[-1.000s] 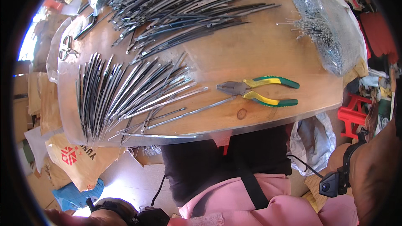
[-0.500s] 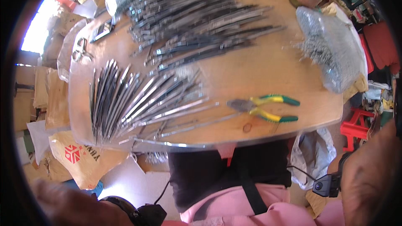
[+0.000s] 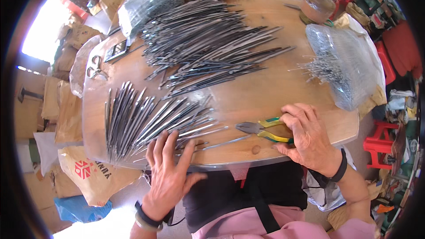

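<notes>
My left hand (image 3: pixel 170 172) hovers at or touches the near ends of a fanned bunch of thin dark strips (image 3: pixel 137 115); its fingers are spread and nothing shows in it. On the right, my right hand (image 3: pixel 307 141) has its fingers and thumb curled about the yellow-and-green handles of a pair of pliers (image 3: pixel 251 127). The pliers lie at the table's near side, jaws pointing left. A single thin strip (image 3: pixel 230 142) ends close to the jaws. Farther back lies a larger heap of similar strips (image 3: pixel 199 40).
The wooden table (image 3: pixel 261 84) bears scissors (image 3: pixel 95 68) and a phone-like device (image 3: pixel 116 52) on the left. A clear plastic bag of thin wires (image 3: pixel 349 66) rests at the right, another plastic bag (image 3: pixel 150 4) far left. A round jar (image 3: pixel 316 5) and red stool (image 3: pixel 379 144) stand rightward.
Both hands have come up from the lower corners to the table's near edge. My right hand has taken hold of the pliers' handles; my left has reached the fanned strips.
</notes>
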Demonstrator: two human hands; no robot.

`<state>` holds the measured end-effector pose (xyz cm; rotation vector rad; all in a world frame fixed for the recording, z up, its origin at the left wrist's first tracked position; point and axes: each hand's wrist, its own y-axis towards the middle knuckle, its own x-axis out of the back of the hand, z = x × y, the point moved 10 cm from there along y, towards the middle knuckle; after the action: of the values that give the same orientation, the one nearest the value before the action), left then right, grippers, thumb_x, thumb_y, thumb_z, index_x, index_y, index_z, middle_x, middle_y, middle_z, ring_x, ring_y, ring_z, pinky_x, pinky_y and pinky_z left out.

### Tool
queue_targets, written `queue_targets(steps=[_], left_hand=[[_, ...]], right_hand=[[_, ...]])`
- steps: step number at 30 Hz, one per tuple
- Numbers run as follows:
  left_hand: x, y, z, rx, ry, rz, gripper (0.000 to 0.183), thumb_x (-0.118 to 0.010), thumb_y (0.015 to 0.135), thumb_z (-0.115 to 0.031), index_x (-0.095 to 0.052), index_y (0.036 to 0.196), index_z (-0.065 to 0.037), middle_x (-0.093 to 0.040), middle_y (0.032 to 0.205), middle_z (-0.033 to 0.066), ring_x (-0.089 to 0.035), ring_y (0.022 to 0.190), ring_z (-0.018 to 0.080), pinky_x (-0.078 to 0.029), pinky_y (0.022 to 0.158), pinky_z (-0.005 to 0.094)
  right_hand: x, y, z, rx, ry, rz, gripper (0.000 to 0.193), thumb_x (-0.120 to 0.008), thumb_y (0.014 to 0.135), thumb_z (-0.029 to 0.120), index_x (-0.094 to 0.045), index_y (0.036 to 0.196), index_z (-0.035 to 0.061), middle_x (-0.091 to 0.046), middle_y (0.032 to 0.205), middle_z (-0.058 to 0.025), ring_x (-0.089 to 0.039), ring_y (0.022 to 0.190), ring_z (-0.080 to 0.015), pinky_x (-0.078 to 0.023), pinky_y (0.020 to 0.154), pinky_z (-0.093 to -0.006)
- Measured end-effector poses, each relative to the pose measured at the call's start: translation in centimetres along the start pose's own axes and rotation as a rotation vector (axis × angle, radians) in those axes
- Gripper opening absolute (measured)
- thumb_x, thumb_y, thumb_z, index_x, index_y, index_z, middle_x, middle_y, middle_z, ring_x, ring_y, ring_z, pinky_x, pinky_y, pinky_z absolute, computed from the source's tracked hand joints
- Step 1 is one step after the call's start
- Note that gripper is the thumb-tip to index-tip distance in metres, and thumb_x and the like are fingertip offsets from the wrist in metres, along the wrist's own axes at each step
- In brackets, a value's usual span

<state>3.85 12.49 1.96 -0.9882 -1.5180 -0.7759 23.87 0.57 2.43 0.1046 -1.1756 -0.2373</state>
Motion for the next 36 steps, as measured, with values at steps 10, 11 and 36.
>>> queue_targets(steps=[10, 11, 36], left_hand=[[1.3, 0.2, 2.7, 0.026, -0.169, -0.313, 0.054, -0.080, 0.069, -0.022, -0.060, 0.114, 0.002, -0.052, 0.122, 0.0189, -0.047, 0.116, 0.0381, -0.035, 0.099, 0.0501], [1.1, 0.7, 2.5, 0.003, -0.148, -0.313, 0.061, -0.080, 0.069, -0.024, -0.054, 0.119, 0.000, -0.055, 0.116, 0.0161, -0.051, 0.109, 0.0344, -0.035, 0.095, 0.0488], [1.7, 13.8, 3.7, -0.105, -0.055, -0.258, 0.014, -0.060, 0.082, -0.001, -0.060, 0.096, 0.002, -0.050, 0.090, 0.0164, -0.053, 0.085, 0.0355, -0.046, 0.073, 0.0438]], right_hand=[[-2.2, 0.1, 0.7, 0.058, -0.016, -0.036, 0.046, -0.082, 0.060, 0.016, -0.052, 0.093, 0.0047, -0.051, 0.114, -0.0142, -0.051, 0.103, -0.0341, -0.044, 0.086, -0.0463], [-1.9, 0.3, 0.9, 0.085, -0.029, -0.085, 0.038, -0.081, 0.061, 0.016, -0.053, 0.084, 0.0050, -0.053, 0.108, -0.0141, -0.054, 0.096, -0.0337, -0.047, 0.081, -0.0443], [9.2, 2.2, -4.5, -0.005, -0.001, -0.308, 0.019, -0.069, 0.070, -0.004, -0.065, 0.089, -0.0024, -0.060, 0.100, -0.0150, -0.063, 0.080, -0.0279, -0.050, 0.068, -0.0327]])
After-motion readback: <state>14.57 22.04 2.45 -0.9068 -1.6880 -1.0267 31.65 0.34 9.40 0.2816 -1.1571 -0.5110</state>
